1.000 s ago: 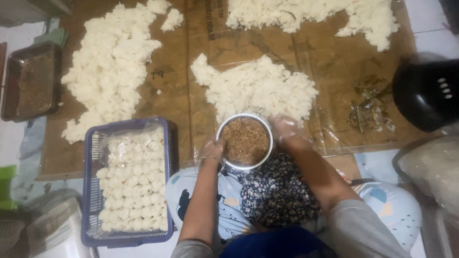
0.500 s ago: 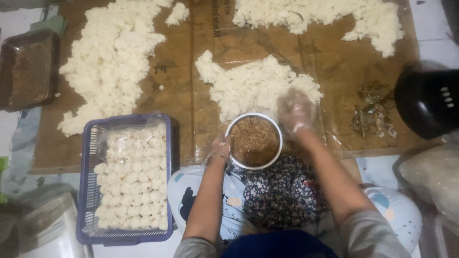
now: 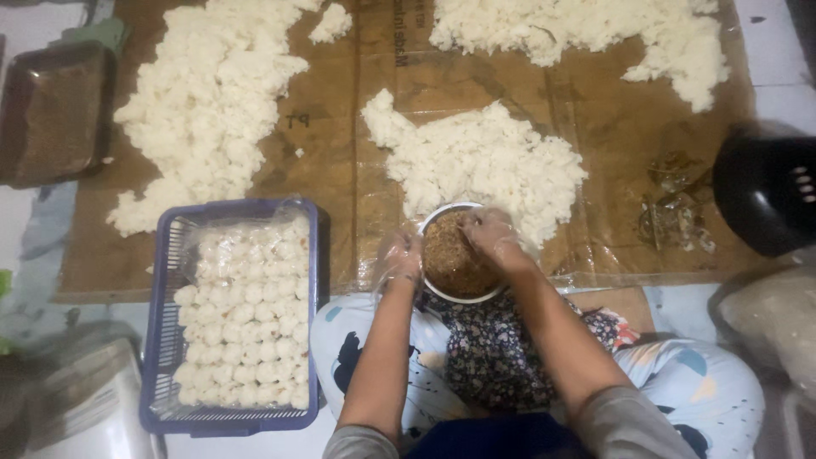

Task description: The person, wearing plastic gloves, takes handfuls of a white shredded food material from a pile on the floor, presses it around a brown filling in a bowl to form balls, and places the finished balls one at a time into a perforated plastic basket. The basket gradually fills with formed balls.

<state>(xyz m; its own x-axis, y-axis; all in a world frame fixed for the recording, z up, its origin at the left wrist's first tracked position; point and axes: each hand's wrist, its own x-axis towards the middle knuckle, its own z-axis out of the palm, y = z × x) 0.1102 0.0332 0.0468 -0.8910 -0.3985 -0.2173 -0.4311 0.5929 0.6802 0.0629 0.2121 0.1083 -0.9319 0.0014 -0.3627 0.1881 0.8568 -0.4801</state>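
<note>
Brown crumbly filling in round white bowl (image 3: 455,259), your gloved hands on it.
Left hand (image 3: 403,257) grips rim; right hand (image 3: 493,238) fingers pinched in filling, white rice pile (image 3: 480,161) just beyond.

Right hand (image 3: 493,240), in a clear plastic glove, has moved from the white rice heap (image 3: 480,161) just beyond the bowl (image 3: 455,253) back over the bowl's far rim, fingers now dipped into the brown filling; a second ago it rested at the bowl's right edge
</note>
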